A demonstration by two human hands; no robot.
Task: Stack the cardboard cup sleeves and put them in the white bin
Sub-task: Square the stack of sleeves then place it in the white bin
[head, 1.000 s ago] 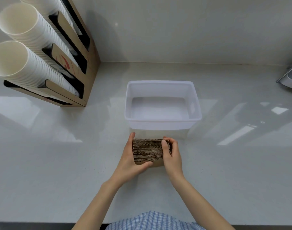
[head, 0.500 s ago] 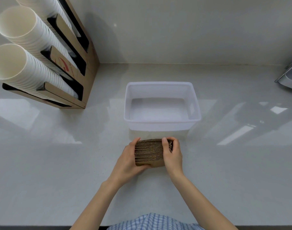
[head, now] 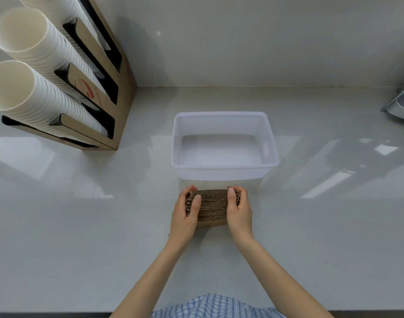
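Now squaring the sleeve stack [head: 212, 206], both hands clamped on its ends.
Next, I judge: lift it forward into the white bin [head: 224, 167]; left hand [head: 185, 215], right hand [head: 239, 211].

The pale grey, glossy surface [head: 81, 237] carries a white bin [head: 224, 174] near its middle, a stack of cardboard cup sleeves [head: 212, 206] just in front of the bin, and a cup dispenser rack [head: 118, 125] with white paper cups [head: 36, 97] at the back left.

cup dispenser [head: 118, 92]: rear left, on counter [head: 70, 226] | white paper cups [head: 36, 72]: stacked inside | metal object [head: 400, 104]: right edge
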